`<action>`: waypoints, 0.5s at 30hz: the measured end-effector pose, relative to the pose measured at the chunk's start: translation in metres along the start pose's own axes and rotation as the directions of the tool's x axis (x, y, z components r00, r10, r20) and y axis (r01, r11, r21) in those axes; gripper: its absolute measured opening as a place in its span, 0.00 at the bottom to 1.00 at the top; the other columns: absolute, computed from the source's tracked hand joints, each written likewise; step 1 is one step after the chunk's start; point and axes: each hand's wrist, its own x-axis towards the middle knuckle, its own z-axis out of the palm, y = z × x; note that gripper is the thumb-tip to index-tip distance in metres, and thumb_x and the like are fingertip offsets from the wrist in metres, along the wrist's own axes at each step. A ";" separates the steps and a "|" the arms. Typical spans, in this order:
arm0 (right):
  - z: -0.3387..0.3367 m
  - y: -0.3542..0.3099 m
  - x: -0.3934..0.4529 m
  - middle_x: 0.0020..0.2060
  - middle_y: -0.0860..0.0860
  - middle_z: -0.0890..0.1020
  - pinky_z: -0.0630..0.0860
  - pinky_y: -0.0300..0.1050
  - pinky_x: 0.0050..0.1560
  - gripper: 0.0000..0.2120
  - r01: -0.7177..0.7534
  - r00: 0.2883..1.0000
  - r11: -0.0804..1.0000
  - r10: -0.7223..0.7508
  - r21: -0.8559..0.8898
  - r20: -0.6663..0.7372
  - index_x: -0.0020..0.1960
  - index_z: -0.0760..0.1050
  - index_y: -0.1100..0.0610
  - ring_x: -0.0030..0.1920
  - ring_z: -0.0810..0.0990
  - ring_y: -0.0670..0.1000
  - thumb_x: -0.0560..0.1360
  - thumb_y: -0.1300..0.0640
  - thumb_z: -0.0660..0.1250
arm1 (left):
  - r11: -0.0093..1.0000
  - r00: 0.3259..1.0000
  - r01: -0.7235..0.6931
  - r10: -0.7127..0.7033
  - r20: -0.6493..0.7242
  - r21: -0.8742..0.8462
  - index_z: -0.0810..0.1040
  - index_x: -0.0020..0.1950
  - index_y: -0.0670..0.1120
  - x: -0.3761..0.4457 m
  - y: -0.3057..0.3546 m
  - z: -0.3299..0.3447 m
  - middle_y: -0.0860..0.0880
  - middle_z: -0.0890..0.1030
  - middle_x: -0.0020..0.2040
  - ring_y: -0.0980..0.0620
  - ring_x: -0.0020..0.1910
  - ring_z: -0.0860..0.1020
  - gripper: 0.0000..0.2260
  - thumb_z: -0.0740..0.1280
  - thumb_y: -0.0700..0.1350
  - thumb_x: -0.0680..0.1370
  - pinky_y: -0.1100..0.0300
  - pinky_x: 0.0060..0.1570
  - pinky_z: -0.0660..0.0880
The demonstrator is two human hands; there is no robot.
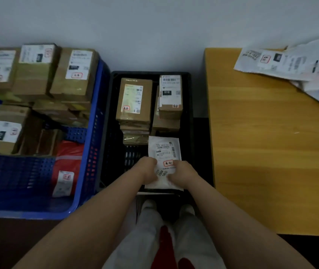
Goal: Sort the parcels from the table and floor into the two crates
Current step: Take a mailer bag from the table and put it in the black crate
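While both arms reach down over the black plastic crate [190, 98], the left hand [148, 168] and right hand [182, 172] grip a flat white labelled mailer parcel [164, 150] by its near end, fingers curled round its edges — held over the crate's front half. Brown cardboard boxes [134, 100] fill the back; a blue perforated plastic crate [89, 152] sits left, white mailer bags [282, 63] lie on the yellow wooden table [261, 152].
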 end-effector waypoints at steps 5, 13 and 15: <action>0.033 0.016 0.050 0.68 0.58 0.65 0.73 0.51 0.64 0.25 -0.050 0.998 0.997 0.051 -0.064 0.021 0.70 0.68 0.57 0.64 0.71 0.59 0.75 0.51 0.66 | 1.000 1.000 -0.020 0.020 0.003 0.001 0.72 0.67 0.40 0.053 -0.013 0.036 0.40 0.67 0.67 0.44 0.61 0.73 0.19 0.67 0.41 0.76 0.58 0.59 0.73; 0.054 0.035 0.080 0.75 0.59 0.55 0.69 0.50 0.68 0.32 -0.109 0.990 0.985 0.119 -0.133 0.072 0.76 0.58 0.57 0.69 0.66 0.61 0.77 0.50 0.66 | 0.992 0.993 -0.021 0.006 0.118 0.122 0.58 0.76 0.44 0.087 -0.025 0.071 0.36 0.51 0.77 0.36 0.75 0.57 0.32 0.70 0.44 0.76 0.49 0.73 0.61; 0.050 0.031 0.074 0.74 0.59 0.59 0.69 0.49 0.68 0.34 -0.152 0.982 0.986 0.159 -0.068 0.106 0.78 0.55 0.57 0.69 0.67 0.60 0.77 0.50 0.66 | 0.984 0.989 -0.005 -0.022 0.149 0.176 0.55 0.78 0.44 0.082 -0.025 0.065 0.35 0.47 0.77 0.35 0.77 0.49 0.34 0.70 0.45 0.77 0.47 0.74 0.56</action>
